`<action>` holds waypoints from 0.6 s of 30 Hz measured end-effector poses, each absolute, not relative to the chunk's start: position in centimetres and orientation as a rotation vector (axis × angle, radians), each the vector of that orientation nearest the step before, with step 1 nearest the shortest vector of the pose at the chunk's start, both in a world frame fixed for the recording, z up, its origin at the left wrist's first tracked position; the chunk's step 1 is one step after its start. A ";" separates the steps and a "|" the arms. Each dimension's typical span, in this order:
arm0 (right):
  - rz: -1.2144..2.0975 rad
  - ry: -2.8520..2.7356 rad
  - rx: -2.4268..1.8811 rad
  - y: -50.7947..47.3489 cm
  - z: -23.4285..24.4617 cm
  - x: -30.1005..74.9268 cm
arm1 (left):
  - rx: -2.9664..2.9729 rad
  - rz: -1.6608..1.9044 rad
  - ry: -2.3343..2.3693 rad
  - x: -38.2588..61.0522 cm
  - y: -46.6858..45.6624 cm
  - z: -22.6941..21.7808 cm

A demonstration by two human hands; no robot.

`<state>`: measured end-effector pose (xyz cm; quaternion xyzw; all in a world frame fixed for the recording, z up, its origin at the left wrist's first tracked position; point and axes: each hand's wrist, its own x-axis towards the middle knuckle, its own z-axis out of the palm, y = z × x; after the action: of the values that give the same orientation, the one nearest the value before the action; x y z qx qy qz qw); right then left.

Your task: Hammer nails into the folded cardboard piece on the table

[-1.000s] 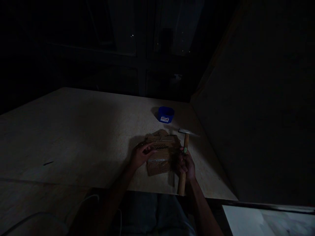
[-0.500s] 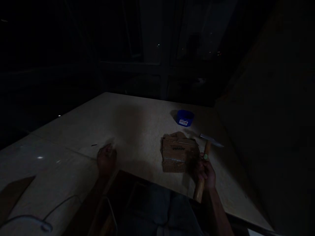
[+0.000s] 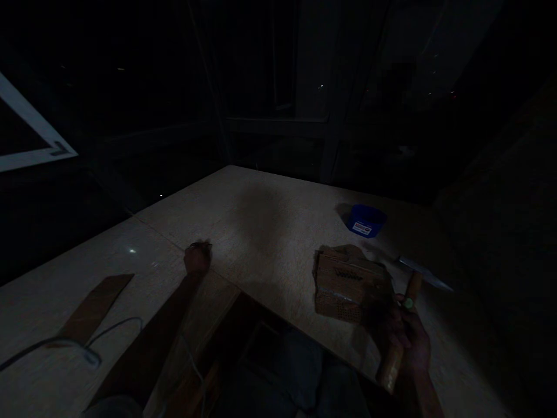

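Observation:
My right hand (image 3: 413, 339) is wrapped round the wooden handle of a hammer (image 3: 416, 283), whose metal head points up and away from me. Just left of that hand lies a worn brown cardboard piece (image 3: 348, 287) with dark printing, perhaps a folded box. My left hand (image 3: 198, 258) rests low over the tabletop with its fingers curled together. Whatever it pinches is too dark and small to make out. A blue plastic tub (image 3: 366, 222) with a white label stands behind the cardboard.
A flat brown strip of cardboard (image 3: 98, 307) lies left of my left forearm, with a grey cable (image 3: 56, 342) looped beside it. The pale tabletop (image 3: 296, 226) runs back to dark window frames. Light is very dim.
The view has turned left, so things shift right. My left hand has reached farther out, to where a small dark nail-like piece lay; that piece no longer shows. The right hand keeps the hammer.

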<state>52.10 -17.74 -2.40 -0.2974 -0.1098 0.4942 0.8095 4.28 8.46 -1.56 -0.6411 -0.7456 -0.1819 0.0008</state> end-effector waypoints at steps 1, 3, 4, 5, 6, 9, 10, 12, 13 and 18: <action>1.057 -0.237 -0.640 -17.7 -2.4 52.1 | -2.013 -0.570 -2.341 4.1 8.7 -1.5; 1.055 -0.262 -0.648 -17.6 -2.5 52.1 | -2.007 -0.538 -2.328 3.7 9.1 -1.4; 1.050 -0.275 -0.650 -17.6 -2.5 52.1 | -2.007 -0.518 -2.320 3.6 9.3 -1.2; 1.043 -0.284 -0.648 -17.5 -2.5 52.1 | -2.011 -0.492 -2.305 3.5 9.4 -1.1; 1.039 -0.291 -0.642 -17.5 -2.5 52.0 | -2.022 -0.471 -2.300 3.5 9.5 -0.8; 1.028 -0.311 -0.624 -17.3 -2.5 51.8 | -2.060 -0.453 -2.323 4.3 9.1 0.0; 1.028 -0.317 -0.621 -17.3 -2.5 51.8 | -2.072 -0.495 -2.331 4.9 8.8 0.4; 1.032 -0.320 -0.621 -17.2 -2.5 51.7 | -2.181 -0.657 -2.282 6.9 8.1 1.2; 1.037 -0.320 -0.618 -17.1 -2.5 51.7 | -2.285 -0.786 -2.212 8.3 7.6 1.5; 1.048 -0.350 -0.587 -17.0 -2.3 51.5 | -2.774 -1.287 -1.990 17.5 5.5 2.9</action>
<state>51.47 -16.98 -2.33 -0.2746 -0.1637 0.4905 0.8107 17.46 5.48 2.90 -0.7360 -0.5280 -0.3414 -0.2509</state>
